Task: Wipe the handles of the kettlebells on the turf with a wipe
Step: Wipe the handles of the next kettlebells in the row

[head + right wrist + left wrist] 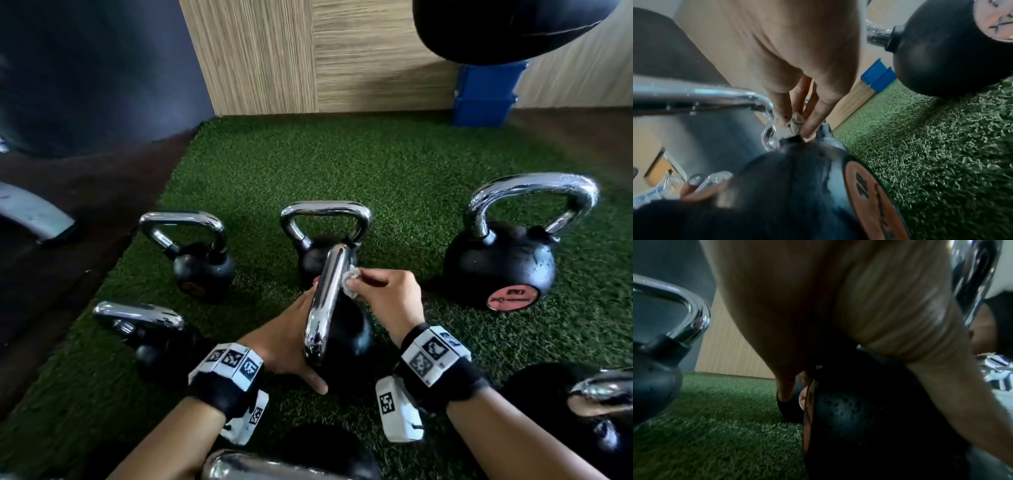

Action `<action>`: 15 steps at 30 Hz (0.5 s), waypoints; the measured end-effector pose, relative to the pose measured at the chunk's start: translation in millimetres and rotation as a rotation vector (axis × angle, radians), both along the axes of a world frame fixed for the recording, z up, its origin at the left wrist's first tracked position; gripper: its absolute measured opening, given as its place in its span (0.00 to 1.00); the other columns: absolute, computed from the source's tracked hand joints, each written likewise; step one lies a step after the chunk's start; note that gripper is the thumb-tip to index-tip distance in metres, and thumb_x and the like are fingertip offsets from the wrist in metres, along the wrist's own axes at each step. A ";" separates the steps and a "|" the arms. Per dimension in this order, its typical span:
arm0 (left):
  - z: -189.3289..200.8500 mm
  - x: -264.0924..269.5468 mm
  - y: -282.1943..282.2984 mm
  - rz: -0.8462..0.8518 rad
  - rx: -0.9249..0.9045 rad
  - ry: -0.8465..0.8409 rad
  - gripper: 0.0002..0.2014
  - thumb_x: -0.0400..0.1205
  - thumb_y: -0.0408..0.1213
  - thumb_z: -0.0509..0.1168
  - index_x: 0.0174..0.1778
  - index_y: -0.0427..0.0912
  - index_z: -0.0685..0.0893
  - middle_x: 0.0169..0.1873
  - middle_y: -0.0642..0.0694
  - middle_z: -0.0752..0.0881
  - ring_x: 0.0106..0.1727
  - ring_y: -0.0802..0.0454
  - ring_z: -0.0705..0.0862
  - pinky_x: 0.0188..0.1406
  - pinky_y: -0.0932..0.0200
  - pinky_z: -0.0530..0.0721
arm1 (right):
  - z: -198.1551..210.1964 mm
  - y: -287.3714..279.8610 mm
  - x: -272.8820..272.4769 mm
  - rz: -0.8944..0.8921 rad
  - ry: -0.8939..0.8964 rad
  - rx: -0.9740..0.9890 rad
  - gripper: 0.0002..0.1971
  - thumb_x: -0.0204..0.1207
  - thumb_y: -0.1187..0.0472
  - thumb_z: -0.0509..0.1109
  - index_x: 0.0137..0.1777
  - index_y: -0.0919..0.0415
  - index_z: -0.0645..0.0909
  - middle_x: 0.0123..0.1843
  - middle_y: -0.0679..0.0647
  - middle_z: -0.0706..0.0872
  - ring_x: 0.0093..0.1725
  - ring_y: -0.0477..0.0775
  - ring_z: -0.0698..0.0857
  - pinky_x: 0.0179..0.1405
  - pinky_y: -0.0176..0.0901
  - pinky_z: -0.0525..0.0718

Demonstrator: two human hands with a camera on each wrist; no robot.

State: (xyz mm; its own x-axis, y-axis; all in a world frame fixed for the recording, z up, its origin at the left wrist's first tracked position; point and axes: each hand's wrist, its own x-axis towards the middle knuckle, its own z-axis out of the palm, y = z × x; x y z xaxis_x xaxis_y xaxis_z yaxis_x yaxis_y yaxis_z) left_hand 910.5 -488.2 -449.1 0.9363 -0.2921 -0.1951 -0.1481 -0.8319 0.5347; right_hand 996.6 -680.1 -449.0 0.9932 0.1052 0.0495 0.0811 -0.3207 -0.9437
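On the turf [394, 164], we are steadying the middle kettlebell [349, 337] with our left hand [291, 339], fingers lying straight against it, while our right hand [390, 301] is pinching the wipe [351, 281] against its chrome handle [325, 301].

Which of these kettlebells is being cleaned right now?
The nearest middle kettlebell: the right hand presses a wipe to its handle; the others stand untouched.
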 end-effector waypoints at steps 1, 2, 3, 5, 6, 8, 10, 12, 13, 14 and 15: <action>-1.1 -0.1 -0.3 -0.001 -0.021 -0.016 0.72 0.52 0.51 0.92 0.87 0.57 0.51 0.79 0.66 0.55 0.85 0.63 0.53 0.78 0.83 0.46 | -2.8 1.3 -0.3 -0.003 -0.016 -0.024 0.14 0.67 0.51 0.85 0.53 0.48 0.94 0.44 0.39 0.94 0.44 0.32 0.90 0.54 0.37 0.89; -1.1 -0.5 1.3 0.000 -0.041 -0.021 0.71 0.52 0.51 0.92 0.86 0.59 0.52 0.77 0.67 0.57 0.82 0.68 0.54 0.73 0.88 0.47 | -5.0 1.8 -0.2 0.003 -0.031 -0.039 0.14 0.67 0.50 0.85 0.53 0.49 0.93 0.42 0.36 0.93 0.41 0.27 0.88 0.51 0.29 0.87; 0.3 -0.7 2.0 0.000 -0.055 -0.024 0.70 0.53 0.51 0.92 0.85 0.59 0.53 0.76 0.67 0.59 0.80 0.71 0.56 0.72 0.89 0.49 | -6.7 1.8 0.4 0.013 -0.043 -0.056 0.14 0.68 0.50 0.85 0.53 0.50 0.94 0.39 0.32 0.91 0.38 0.22 0.85 0.44 0.20 0.83; 5.0 -0.6 -1.1 -0.021 -0.056 -0.045 0.67 0.54 0.51 0.91 0.85 0.53 0.57 0.79 0.61 0.63 0.81 0.67 0.58 0.82 0.75 0.55 | -5.9 2.5 2.3 0.019 -0.058 -0.099 0.12 0.68 0.51 0.85 0.51 0.51 0.94 0.33 0.30 0.87 0.33 0.20 0.82 0.35 0.14 0.75; 7.8 -1.3 -4.8 -0.036 -0.055 -0.057 0.66 0.55 0.50 0.91 0.85 0.49 0.59 0.81 0.56 0.65 0.83 0.61 0.60 0.86 0.65 0.59 | -3.3 3.6 3.9 0.018 -0.060 -0.113 0.10 0.69 0.53 0.85 0.50 0.50 0.94 0.33 0.32 0.87 0.32 0.22 0.82 0.34 0.13 0.75; 12.4 -4.0 -11.1 -0.030 -0.071 -0.059 0.63 0.56 0.49 0.91 0.84 0.44 0.63 0.80 0.47 0.69 0.84 0.50 0.65 0.86 0.51 0.65 | 3.8 7.4 5.9 0.011 -0.089 -0.110 0.07 0.69 0.56 0.85 0.47 0.47 0.94 0.36 0.32 0.87 0.33 0.24 0.82 0.36 0.15 0.77; 14.3 -5.4 -12.7 -0.012 -0.092 -0.055 0.61 0.56 0.47 0.91 0.83 0.43 0.65 0.79 0.45 0.71 0.83 0.47 0.68 0.85 0.48 0.68 | 10.6 11.0 6.1 -0.007 -0.189 -0.059 0.07 0.71 0.58 0.84 0.48 0.47 0.93 0.41 0.31 0.89 0.36 0.25 0.84 0.40 0.18 0.80; 13.1 -5.7 -11.8 -0.005 -0.113 -0.061 0.59 0.56 0.45 0.92 0.82 0.42 0.68 0.78 0.43 0.73 0.82 0.45 0.70 0.84 0.46 0.69 | 14.5 12.3 6.4 -0.014 -0.292 -0.035 0.10 0.72 0.59 0.83 0.53 0.50 0.93 0.47 0.40 0.93 0.40 0.29 0.87 0.43 0.21 0.82; 12.2 -5.6 -11.0 -0.003 -0.111 -0.063 0.58 0.57 0.45 0.91 0.82 0.41 0.68 0.78 0.42 0.74 0.82 0.45 0.71 0.84 0.46 0.70 | 14.5 12.5 6.7 -0.007 -0.307 -0.042 0.11 0.73 0.59 0.82 0.55 0.51 0.93 0.50 0.44 0.94 0.43 0.33 0.88 0.46 0.24 0.84; 11.3 -5.1 -10.2 0.002 -0.099 -0.066 0.59 0.57 0.46 0.91 0.82 0.41 0.68 0.78 0.43 0.74 0.82 0.45 0.70 0.83 0.46 0.70 | 13.9 11.8 7.1 0.002 -0.300 -0.050 0.13 0.72 0.59 0.82 0.57 0.52 0.92 0.52 0.46 0.94 0.45 0.36 0.89 0.48 0.26 0.85; 10.7 -4.5 -9.3 0.010 -0.089 -0.067 0.59 0.57 0.47 0.91 0.83 0.41 0.67 0.78 0.44 0.73 0.82 0.47 0.70 0.83 0.46 0.70 | 12.2 11.1 8.4 0.011 -0.277 -0.060 0.15 0.72 0.60 0.83 0.59 0.54 0.92 0.53 0.47 0.94 0.45 0.36 0.88 0.49 0.24 0.84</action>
